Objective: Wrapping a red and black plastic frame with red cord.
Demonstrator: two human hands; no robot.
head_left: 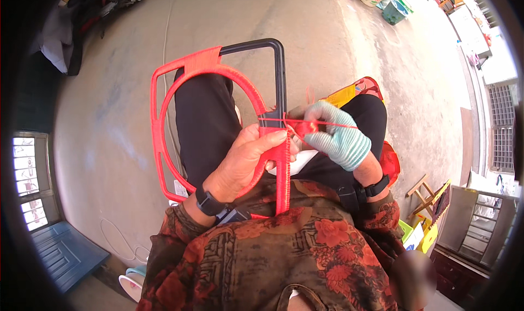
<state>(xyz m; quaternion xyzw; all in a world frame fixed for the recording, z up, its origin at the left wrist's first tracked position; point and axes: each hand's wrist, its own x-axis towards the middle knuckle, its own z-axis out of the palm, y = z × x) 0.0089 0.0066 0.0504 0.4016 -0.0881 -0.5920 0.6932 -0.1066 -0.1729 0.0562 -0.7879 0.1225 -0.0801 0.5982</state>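
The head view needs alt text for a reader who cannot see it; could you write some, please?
Seen from above, a seated person's bare left hand grips a black frame partly wrapped in red cord, while the gloved right hand pulls a red strand taut across it. Around them lies a concrete floor.

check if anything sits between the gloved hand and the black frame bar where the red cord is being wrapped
Nothing visible does. The gloved right hand holds the red cord taut straight to the frame, beside the left hand gripping it.
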